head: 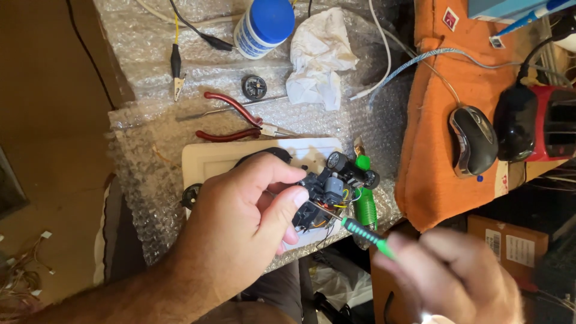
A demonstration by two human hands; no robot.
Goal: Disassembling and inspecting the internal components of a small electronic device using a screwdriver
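My left hand (240,216) pinches a small toy-car chassis (333,189) over the near edge of the white board (240,155) | my right hand (462,270), blurred, grips a green screwdriver (360,233), its tip at the chassis wiring | red pliers (234,117) lie on the bubble wrap (150,150) beyond the board's far edge.

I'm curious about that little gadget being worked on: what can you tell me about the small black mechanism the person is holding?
The small black mechanism looks like a plastic toy-car chassis: dark frame, a grey block in the middle, small black wheels at its far end, thin yellow and orange wires. The left hand pinches it above a white board. A green-handled screwdriver, held in the blurred right hand, has its metal tip against it.
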